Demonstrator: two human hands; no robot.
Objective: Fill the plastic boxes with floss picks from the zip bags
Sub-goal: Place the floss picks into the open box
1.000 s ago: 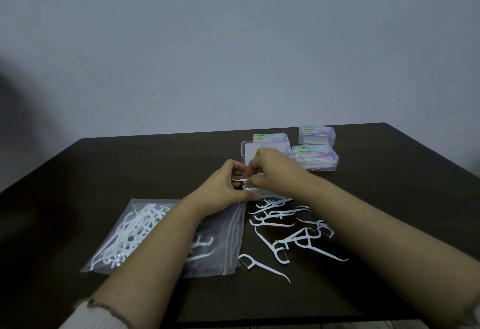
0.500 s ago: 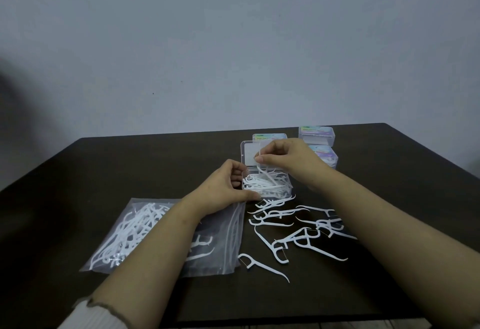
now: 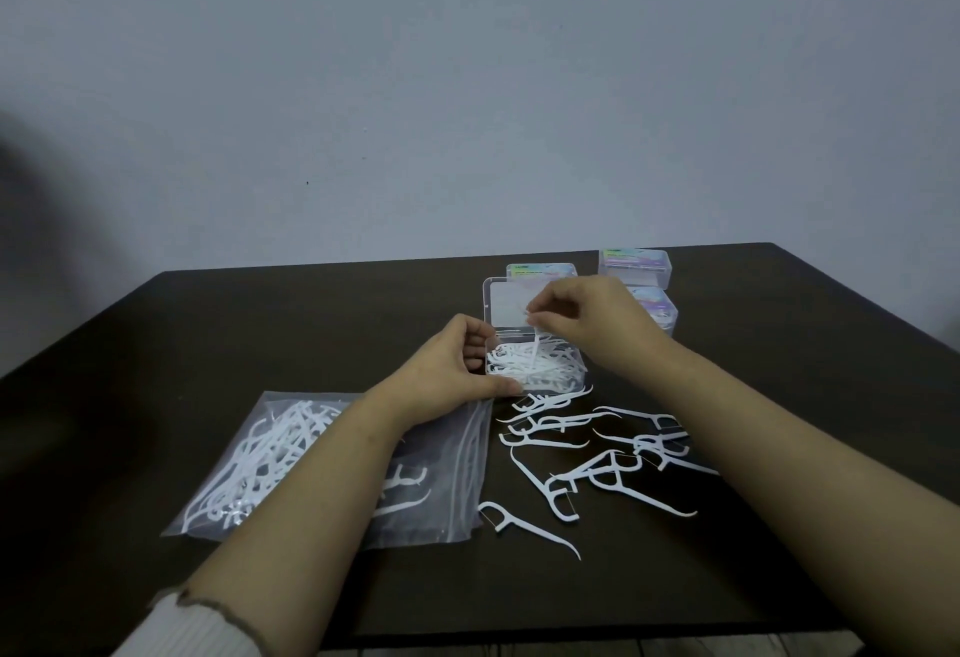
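An open clear plastic box with its lid raised stands mid-table, heaped with white floss picks. My left hand grips the box's left side, thumb along its front edge. Just above the box, my right hand pinches one floss pick that hangs down into the heap. Several loose floss picks lie scattered in front of the box. A zip bag with many picks lies at the left, partly under my left forearm.
Closed plastic boxes with colourful labels stand behind the open one: one at the back, one at the far right, one partly hidden by my right hand. The dark table's front edge is close.
My right hand has risen from beside my left hand to above the open box, lifting one pick by its end. The left hand has stayed on the box.
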